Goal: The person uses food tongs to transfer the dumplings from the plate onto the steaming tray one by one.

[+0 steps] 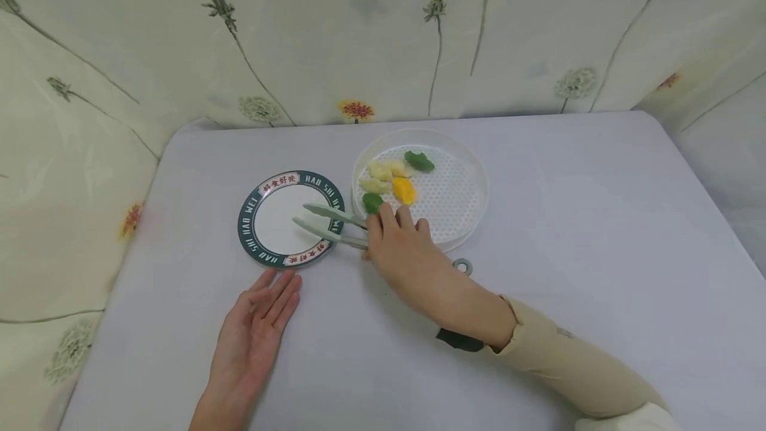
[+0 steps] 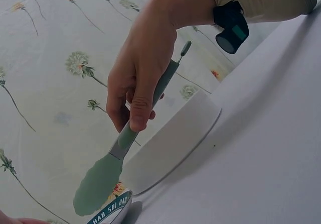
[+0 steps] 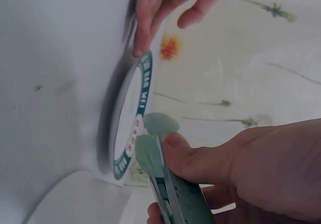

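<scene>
My right hand (image 1: 413, 261) grips a pair of tongs (image 1: 336, 213) with pale green tips. In the head view the tips stand apart above the plate, with nothing seen between them. The round white plate (image 1: 247, 231) has a dark green lettered rim. My left hand (image 1: 251, 338) lies with its fingers extended at the plate's near edge; in the right wrist view its fingertips (image 3: 140, 48) reach the rim. A round white perforated tray (image 1: 457, 198) holds pale dumpling-like pieces (image 1: 377, 185), a yellow piece (image 1: 403, 190), a dark green piece (image 1: 419, 161) and another green piece (image 1: 372, 201).
A pale cloth covers the table (image 1: 568, 218). Behind it hangs a flower-patterned curtain (image 1: 383, 32). The tray stands close to the right of the plate, its side wall (image 2: 175, 138) showing in the left wrist view. My right forearm (image 1: 574, 364) crosses the near right side.
</scene>
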A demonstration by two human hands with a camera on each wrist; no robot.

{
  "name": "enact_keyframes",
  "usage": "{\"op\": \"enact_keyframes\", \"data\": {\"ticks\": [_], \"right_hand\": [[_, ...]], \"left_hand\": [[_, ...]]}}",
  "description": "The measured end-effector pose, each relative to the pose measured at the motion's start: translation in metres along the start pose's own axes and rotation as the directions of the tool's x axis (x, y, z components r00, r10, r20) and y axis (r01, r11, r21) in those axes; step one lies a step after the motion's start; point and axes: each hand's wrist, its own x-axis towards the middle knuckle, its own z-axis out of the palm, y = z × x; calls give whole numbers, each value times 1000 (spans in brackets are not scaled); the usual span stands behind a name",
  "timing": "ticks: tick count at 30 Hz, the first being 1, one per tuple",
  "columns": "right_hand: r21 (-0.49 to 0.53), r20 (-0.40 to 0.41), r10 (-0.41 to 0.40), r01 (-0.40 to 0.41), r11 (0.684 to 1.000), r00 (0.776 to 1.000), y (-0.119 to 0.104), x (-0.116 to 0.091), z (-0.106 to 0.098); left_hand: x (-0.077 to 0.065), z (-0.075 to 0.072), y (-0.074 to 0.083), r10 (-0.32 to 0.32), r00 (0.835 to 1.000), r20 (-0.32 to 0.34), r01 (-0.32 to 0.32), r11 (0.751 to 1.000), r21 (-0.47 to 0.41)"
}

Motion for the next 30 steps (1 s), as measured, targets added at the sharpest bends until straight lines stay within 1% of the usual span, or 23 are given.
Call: {"op": "enact_keyframes", "data": {"ticks": [4, 9, 14, 19, 25, 28, 30], "right_hand": [[-36, -35, -7, 6, 999, 999, -6, 2, 6], [-51, -24, 17, -18, 999, 1000, -15, 8, 14], [-79, -49, 28, -32, 996, 998, -24, 13, 25], [-130, -111, 20, -35, 991, 994, -28, 15, 35], [-196, -208, -9, -32, 980, 978, -30, 14, 44], [-196, -223, -16, -28, 980, 975, -30, 12, 47], [-185, -216, -20, -20, 983, 976, -30, 11, 49]], "left_hand": [[0, -1, 0, 5, 1000, 10, -5, 1000, 9], [0, -1, 0, 3, 1000, 2, -3, 1000, 2], [1, 0, 1, -10, 1000, -9, 10, 1000, 1], [-1, 0, 1, -9, 1000, -4, 10, 1000, 11], [-1, 0, 1, -9, 1000, -2, 9, 1000, 12], [-1, 0, 1, -7, 1000, 8, 7, 1000, 15], [-2, 0, 1, -4, 1000, 12, 4, 1000, 16]]}}
